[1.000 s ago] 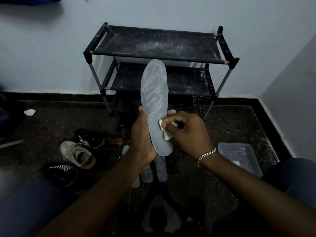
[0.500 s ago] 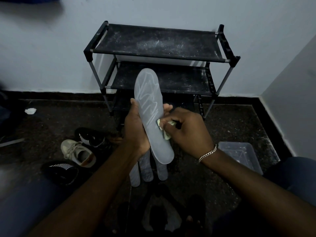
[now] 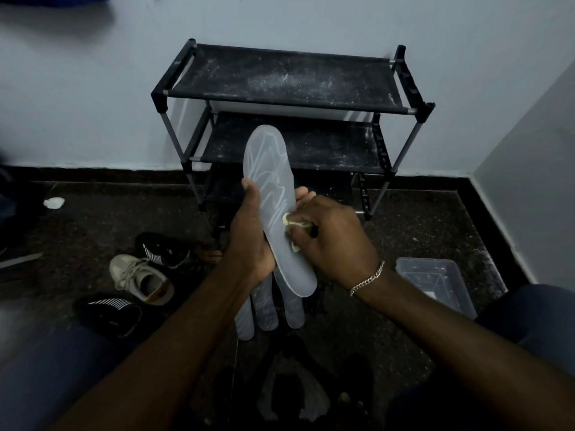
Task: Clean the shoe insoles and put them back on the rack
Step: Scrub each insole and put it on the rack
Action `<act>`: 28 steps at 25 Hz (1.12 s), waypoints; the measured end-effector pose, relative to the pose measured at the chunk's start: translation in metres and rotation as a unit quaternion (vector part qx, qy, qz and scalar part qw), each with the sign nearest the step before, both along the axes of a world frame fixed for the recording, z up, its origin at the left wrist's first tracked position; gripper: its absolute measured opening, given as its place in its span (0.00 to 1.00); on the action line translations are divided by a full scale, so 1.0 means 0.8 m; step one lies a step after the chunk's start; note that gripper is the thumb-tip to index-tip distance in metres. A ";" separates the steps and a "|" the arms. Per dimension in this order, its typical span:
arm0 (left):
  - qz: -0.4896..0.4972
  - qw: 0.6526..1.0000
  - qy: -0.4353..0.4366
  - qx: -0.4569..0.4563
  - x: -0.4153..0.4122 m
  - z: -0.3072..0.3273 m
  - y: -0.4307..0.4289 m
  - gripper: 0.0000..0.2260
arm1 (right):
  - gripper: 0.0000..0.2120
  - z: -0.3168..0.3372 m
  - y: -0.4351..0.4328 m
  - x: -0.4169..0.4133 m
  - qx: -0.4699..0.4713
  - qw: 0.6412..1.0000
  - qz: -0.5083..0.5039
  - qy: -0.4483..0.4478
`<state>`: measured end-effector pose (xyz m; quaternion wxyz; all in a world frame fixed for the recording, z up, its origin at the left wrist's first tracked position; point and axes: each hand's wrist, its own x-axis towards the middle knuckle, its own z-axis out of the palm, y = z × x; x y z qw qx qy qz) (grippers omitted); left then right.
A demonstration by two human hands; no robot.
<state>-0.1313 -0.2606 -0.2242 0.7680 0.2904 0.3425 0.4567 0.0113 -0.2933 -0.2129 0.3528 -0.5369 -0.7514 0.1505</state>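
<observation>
- Two hands on one insole (image 3: 267,169); left hand (image 3: 249,237) grips it, fingers curled behind (tip lower than a second ago);
- right hand (image 3: 336,241) pinches cloth (image 3: 291,224) against it, barely shifted.

1. The insole (image 3: 269,169) looks like smooth grey foam, matt, with pale streaks across its face
2. The cloth (image 3: 292,226) is a soft, crumpled, pale yellow-green scrap
3. The rack (image 3: 280,79) has matt black fabric shelves dusted with white specks, on grey metal tubes with black plastic joints
4. The bracelet (image 3: 367,278) is shiny metal chain
5. The box (image 3: 435,281) is clear, glossy plastic
6. The floor (image 3: 420,231) is dark speckled stone; the wall (image 3: 93,88) is matt paint
</observation>
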 end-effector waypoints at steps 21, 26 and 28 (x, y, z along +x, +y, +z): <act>-0.004 0.999 -0.030 0.018 -0.001 -0.006 0.003 0.41 | 0.03 -0.006 0.000 -0.004 -0.016 0.999 0.018 0.023; -0.009 0.999 -0.025 0.031 -0.001 -0.004 0.000 0.41 | 0.04 -0.003 0.006 0.008 -0.002 1.000 -0.005 0.026; 0.002 0.999 -0.019 0.031 0.001 -0.002 -0.002 0.39 | 0.05 -0.002 0.004 0.002 0.002 1.000 0.000 0.016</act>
